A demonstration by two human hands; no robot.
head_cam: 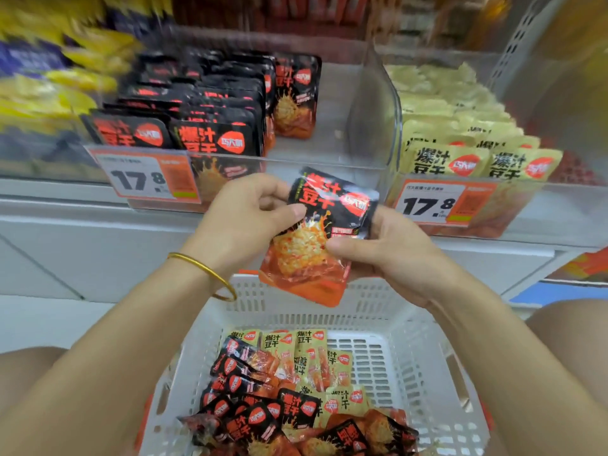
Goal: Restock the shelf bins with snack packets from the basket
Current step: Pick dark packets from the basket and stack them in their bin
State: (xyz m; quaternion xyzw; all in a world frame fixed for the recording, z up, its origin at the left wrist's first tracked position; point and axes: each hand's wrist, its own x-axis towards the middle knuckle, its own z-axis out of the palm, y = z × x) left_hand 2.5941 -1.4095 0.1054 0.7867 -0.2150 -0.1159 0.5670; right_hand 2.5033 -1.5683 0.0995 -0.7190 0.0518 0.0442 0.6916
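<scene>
White basket [378,304], nearest me: loose black and yellow packets [279,390] heaped inside. Above its far rim: one black-and-red packet [316,241], tilted, pinched by my left hand [243,222] at its upper left edge and gripped by my right hand [388,255] at its right side, thumb on the front. Beyond, on the shelf: clear black-packet bin [332,126], right part bare; beside it, yellow-packet bin [519,205].

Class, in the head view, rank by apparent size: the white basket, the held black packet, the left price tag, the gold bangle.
1. white basket
2. held black packet, nearer the camera than the tag
3. left price tag
4. gold bangle
</scene>
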